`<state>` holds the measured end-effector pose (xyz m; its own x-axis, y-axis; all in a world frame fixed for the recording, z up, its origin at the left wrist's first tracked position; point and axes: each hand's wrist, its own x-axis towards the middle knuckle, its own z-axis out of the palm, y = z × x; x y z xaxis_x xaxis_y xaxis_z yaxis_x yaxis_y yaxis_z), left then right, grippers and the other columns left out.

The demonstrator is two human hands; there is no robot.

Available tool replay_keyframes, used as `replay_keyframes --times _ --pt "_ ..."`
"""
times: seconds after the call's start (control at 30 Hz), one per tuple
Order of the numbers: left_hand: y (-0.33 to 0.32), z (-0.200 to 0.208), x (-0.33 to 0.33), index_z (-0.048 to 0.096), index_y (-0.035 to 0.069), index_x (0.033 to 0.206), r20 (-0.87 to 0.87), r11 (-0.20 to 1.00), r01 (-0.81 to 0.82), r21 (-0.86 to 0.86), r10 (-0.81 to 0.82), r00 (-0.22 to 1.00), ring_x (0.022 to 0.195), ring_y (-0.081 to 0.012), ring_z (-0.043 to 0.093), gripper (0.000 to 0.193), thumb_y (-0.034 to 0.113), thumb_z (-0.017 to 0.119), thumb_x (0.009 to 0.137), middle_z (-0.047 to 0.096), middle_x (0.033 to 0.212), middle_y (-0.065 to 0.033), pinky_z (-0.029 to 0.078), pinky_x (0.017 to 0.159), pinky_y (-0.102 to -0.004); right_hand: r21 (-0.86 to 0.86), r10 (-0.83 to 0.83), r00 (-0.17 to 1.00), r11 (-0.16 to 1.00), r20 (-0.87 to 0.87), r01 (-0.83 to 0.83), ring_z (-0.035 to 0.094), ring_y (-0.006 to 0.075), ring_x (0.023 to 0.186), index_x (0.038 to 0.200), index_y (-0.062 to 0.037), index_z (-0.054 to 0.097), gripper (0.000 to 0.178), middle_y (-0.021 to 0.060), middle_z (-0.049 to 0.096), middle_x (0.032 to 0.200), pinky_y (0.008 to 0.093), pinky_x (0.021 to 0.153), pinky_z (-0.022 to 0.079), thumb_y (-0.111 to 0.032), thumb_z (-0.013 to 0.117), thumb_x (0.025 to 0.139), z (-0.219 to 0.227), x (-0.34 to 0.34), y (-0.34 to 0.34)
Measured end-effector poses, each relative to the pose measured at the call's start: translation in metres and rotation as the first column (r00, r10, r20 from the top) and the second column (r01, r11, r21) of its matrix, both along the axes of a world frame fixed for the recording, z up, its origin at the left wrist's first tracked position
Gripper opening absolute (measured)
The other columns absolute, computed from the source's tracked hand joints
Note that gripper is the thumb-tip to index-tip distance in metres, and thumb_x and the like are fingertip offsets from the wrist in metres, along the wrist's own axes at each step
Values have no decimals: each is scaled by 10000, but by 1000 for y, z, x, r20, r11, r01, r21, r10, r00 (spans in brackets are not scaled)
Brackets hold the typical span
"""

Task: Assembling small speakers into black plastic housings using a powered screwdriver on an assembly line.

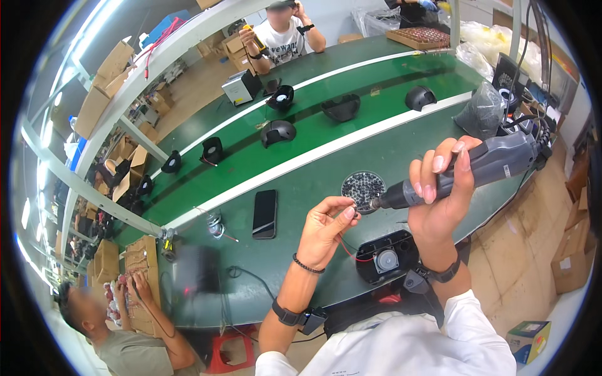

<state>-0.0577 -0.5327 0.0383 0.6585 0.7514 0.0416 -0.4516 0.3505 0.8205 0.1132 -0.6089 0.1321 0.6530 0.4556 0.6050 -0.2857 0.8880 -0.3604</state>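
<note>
My right hand [439,194] is wrapped round a dark grey electric screwdriver [495,164], which lies nearly level with its bit pointing left. At the bit's tip, my left hand [326,229] pinches something too small to make out between thumb and fingers. Thin wires, one of them red, run from near those fingers to a black plastic shell [404,247] holding a round silver speaker [386,260]. That shell rests on the green bench just below my hands. Behind the screwdriver tip sits a round dish of small black screws [364,188], partly covered by the tool.
A black phone [264,214] lies left of my hands. Black rounded shells [278,133] are spread along the green conveyor [307,119] beyond a white rail. A dark plastic bag [481,113] stands at right. Co-workers sit across [282,37] and at lower left [119,332].
</note>
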Motion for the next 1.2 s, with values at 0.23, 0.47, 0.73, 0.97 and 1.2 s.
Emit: replay_keyframes --times 0.23,0.47,0.73,0.97,1.2 --pt "-6 5 1 660 28 1126 18 999 -35 -2 35 999 901 -130 675 171 35 697 960 692 978 -54 570 806 -245 -19 -32 999 999 -15 31 446 103 489 1137 -115 498 124 57 588 821 276 491 413 -190 540 1047 0 -2 0" --pt "-9 7 3 661 38 1121 22 997 -74 -2 74 997 900 -123 676 165 37 697 960 693 973 -50 568 804 -239 5 -43 999 999 -24 44 439 104 482 1127 -117 495 118 47 584 816 279 486 400 -197 535 1050 3 -3 -3" --pt "-14 9 5 662 47 1134 33 997 -64 33 63 997 928 -120 669 172 47 695 965 690 1021 -41 555 804 -226 11 -44 999 999 -5 44 423 102 477 1113 -114 481 117 45 577 818 283 479 391 -215 511 1061 4 -2 -7" --pt "-18 10 4 662 47 1137 57 998 -45 -54 48 997 926 -120 670 174 45 693 966 686 1028 -39 556 803 -226 46 -36 998 998 50 34 409 105 464 1094 -108 455 148 41 568 806 284 467 383 -244 506 1068 1 0 -8" --pt "-21 11 5 652 39 1151 52 997 -76 19 75 996 937 -135 668 205 40 708 954 678 1045 -49 554 810 -240 59 -23 998 998 59 20 400 107 454 1097 -105 444 163 40 561 794 280 458 372 -254 505 1069 4 -1 -11"
